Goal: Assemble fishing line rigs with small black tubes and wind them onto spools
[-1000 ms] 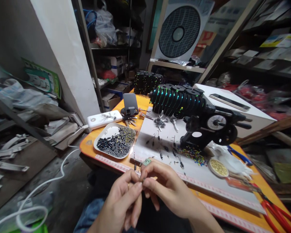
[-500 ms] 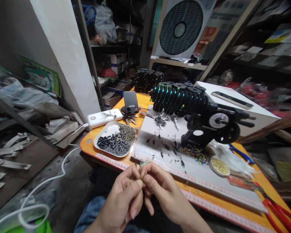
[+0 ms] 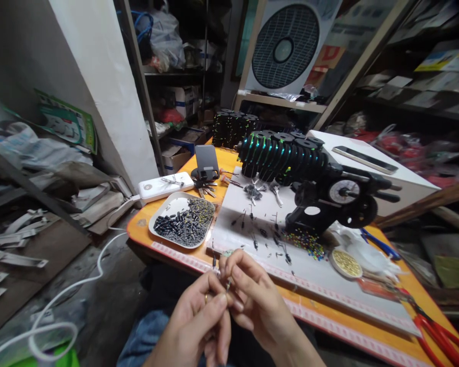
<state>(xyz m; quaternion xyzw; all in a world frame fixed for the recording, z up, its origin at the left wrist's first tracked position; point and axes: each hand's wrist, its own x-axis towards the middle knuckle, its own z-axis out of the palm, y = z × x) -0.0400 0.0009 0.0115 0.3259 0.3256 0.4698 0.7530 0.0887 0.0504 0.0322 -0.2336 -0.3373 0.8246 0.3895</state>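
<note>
My left hand [image 3: 199, 321] is closed in a pinch, thumb against forefinger, with a ring on one finger. Its fingertips meet those of my right hand [image 3: 258, 295], whose fingers are bent and pinched as well. Between them shows a tiny pale piece [image 3: 228, 283], too small to name. Just beyond the fingers, a small dark weight-like part [image 3: 214, 261] hangs at the board's near edge. On the grey board [image 3: 229, 224] lie several small black parts with thin wires [image 3: 255, 243]. A white tray [image 3: 152, 232] of black and grey cylindrical pieces stands to the left.
A black machine [image 3: 309, 204] with a row of spools [image 3: 283, 155] stands on the board. Coloured beads [image 3: 309, 244], a dish of gold-coloured bits [image 3: 346, 262] and red-handled pliers [image 3: 436, 331] lie to the right. A phone stand [image 3: 206, 160] and white power strip [image 3: 166, 186] are behind the tray.
My fingertips have drawn slightly apart, baring the tiny pale piece between them. The right hand's fingers have lifted and turned. The dark part beyond the fingers shows more fully.
</note>
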